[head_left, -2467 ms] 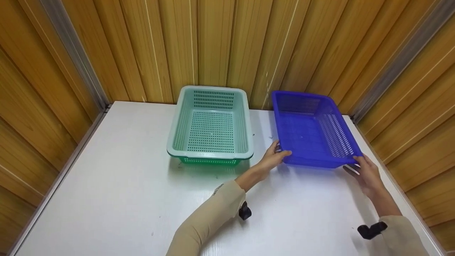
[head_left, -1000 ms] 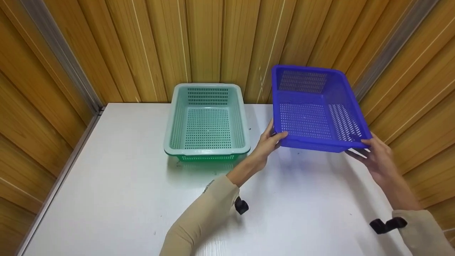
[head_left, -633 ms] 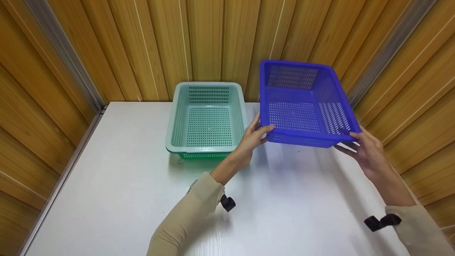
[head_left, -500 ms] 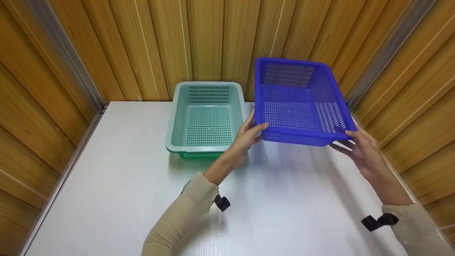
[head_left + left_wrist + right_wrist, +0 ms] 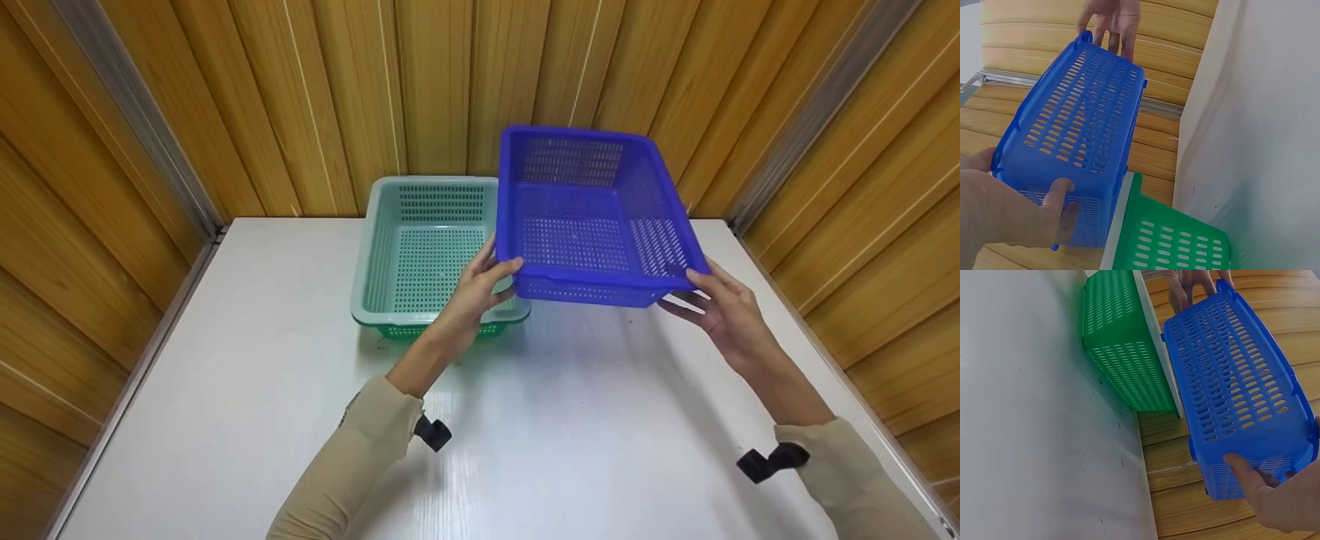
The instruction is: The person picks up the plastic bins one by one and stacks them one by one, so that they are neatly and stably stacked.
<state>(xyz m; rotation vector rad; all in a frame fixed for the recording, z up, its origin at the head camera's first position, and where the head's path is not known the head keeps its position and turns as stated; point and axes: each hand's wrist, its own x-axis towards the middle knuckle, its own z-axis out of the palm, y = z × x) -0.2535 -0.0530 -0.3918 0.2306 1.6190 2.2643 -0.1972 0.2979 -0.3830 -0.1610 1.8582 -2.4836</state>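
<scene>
A blue-purple plastic basket [image 5: 574, 236] with slotted walls is held above the table, tilted toward the head camera. My left hand [image 5: 469, 300] grips its near left corner, thumb over the rim and fingers beneath. At the near right corner my right hand [image 5: 727, 311] holds it the same way. Both hands also show under the basket in the left wrist view. A pale green basket [image 5: 435, 262] sits nested in a green basket [image 5: 405, 330] on the table to the left. The blue basket overlaps the right side of that stack in the head view.
The white table [image 5: 247, 360] carries the stack near its back edge. Wood-patterned panels [image 5: 435, 82] rise behind and at both sides. Metal corner strips [image 5: 825, 112] stand at left and right.
Both hands have lifted the blue basket off the table's right side, then carried it left until it overlaps the green stack in view. The stack has stayed in place.
</scene>
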